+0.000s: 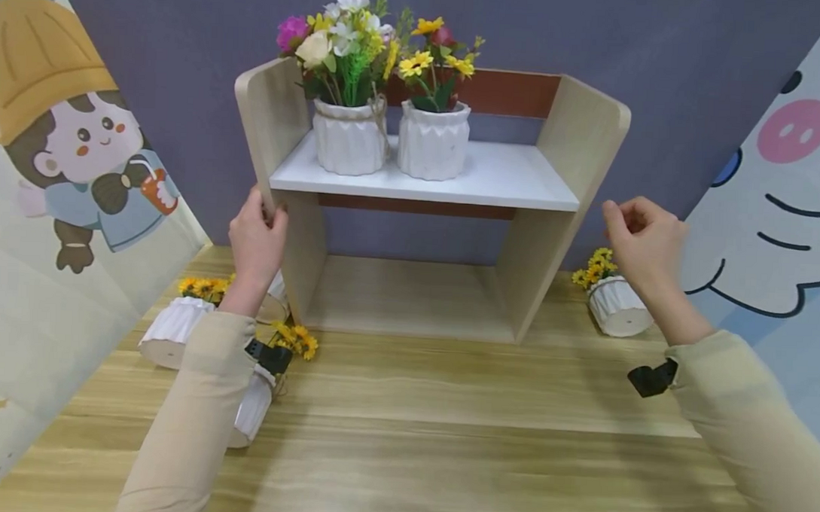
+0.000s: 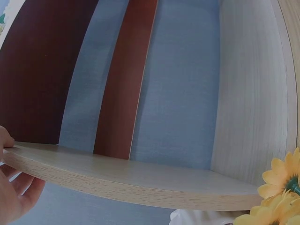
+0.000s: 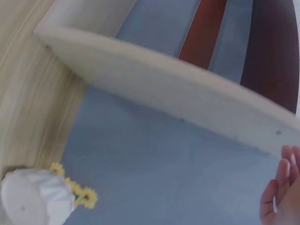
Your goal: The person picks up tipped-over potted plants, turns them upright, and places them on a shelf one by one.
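A small two-tier wooden shelf [image 1: 415, 298] stands on the table, with a white middle board [image 1: 514, 178]. My left hand [image 1: 256, 235] grips the front edge of its left side panel [image 2: 154, 190], thumb on the inner face and fingers on the outer. To the right of the right side panel [image 1: 579, 149], my right hand [image 1: 648, 245] hovers with loosely curled fingers and holds nothing; a gap shows between them. On the white board sit two white flowerpots: one with a mixed bouquet [image 1: 349, 137], the other with yellow and dark red flowers [image 1: 433, 144].
Left of the shelf, white pots of yellow flowers lie tipped, one pot [image 1: 177, 327] at the far left, another pot [image 1: 252, 409] partly hidden by my left forearm. A further tipped pot [image 1: 618, 305] lies on the right. Behind stands a grey-blue wall [image 1: 660, 76].
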`<action>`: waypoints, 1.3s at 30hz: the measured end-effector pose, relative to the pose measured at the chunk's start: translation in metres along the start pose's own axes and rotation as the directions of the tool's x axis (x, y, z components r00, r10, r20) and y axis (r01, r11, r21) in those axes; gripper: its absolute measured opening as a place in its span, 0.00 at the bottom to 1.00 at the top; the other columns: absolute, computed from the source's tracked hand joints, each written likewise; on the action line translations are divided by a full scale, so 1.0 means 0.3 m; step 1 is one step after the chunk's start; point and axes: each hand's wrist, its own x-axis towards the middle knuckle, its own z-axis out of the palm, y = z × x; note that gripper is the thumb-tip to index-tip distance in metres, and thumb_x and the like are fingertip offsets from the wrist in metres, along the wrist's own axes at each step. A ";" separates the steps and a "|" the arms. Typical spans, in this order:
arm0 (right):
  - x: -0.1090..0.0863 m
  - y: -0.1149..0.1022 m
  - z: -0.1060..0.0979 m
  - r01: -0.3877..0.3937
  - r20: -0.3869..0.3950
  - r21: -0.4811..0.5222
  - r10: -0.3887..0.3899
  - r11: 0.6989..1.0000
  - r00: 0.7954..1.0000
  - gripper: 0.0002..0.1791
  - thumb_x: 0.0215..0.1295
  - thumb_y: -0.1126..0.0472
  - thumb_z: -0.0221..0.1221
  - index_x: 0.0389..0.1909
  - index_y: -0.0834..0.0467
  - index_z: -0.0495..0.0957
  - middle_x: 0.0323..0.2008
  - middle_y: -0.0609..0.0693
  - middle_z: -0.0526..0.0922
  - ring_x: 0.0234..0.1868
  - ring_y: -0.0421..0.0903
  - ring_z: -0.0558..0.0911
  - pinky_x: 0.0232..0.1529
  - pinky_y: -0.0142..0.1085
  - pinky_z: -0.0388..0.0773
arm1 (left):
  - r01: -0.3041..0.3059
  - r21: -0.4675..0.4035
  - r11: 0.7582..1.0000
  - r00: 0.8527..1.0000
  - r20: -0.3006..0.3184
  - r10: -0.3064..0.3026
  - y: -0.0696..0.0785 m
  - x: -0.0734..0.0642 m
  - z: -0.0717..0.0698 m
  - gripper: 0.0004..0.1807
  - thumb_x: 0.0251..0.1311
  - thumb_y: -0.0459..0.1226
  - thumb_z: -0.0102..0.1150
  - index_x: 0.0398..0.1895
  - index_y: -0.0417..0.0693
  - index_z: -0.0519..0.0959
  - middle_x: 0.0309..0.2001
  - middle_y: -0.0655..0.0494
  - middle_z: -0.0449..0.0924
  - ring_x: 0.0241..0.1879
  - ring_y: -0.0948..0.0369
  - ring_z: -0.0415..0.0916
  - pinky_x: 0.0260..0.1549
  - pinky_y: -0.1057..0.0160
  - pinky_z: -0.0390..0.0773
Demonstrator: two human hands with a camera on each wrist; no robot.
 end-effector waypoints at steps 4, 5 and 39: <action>-0.005 0.047 -0.017 -0.056 0.062 -0.081 0.061 0.995 0.996 0.20 0.61 0.45 0.50 0.29 0.59 0.76 0.20 0.38 0.72 0.22 0.33 0.67 0.27 0.30 0.61 | -0.002 0.003 1.000 1.000 0.000 0.002 -0.002 0.000 -0.002 0.17 0.62 0.41 0.47 0.50 0.42 0.71 0.37 0.40 0.78 0.34 0.46 0.76 0.31 0.50 0.74; -0.006 0.060 -0.019 -0.064 0.070 -0.102 0.072 0.993 0.995 0.21 0.61 0.44 0.49 0.32 0.60 0.76 0.22 0.42 0.73 0.23 0.33 0.66 0.28 0.31 0.61 | -0.003 0.004 1.000 1.000 0.002 0.003 -0.002 0.000 -0.002 0.17 0.62 0.41 0.47 0.50 0.42 0.71 0.37 0.40 0.78 0.33 0.46 0.76 0.31 0.50 0.74; -0.093 0.370 0.036 -0.159 0.267 -0.348 0.260 0.924 0.928 0.30 0.63 0.44 0.45 0.53 0.66 0.70 0.41 0.65 0.74 0.37 0.59 0.73 0.31 0.49 0.67 | -0.011 -0.006 1.000 1.000 0.003 0.011 0.002 -0.003 -0.003 0.18 0.62 0.41 0.47 0.51 0.42 0.71 0.41 0.39 0.79 0.37 0.46 0.77 0.34 0.49 0.76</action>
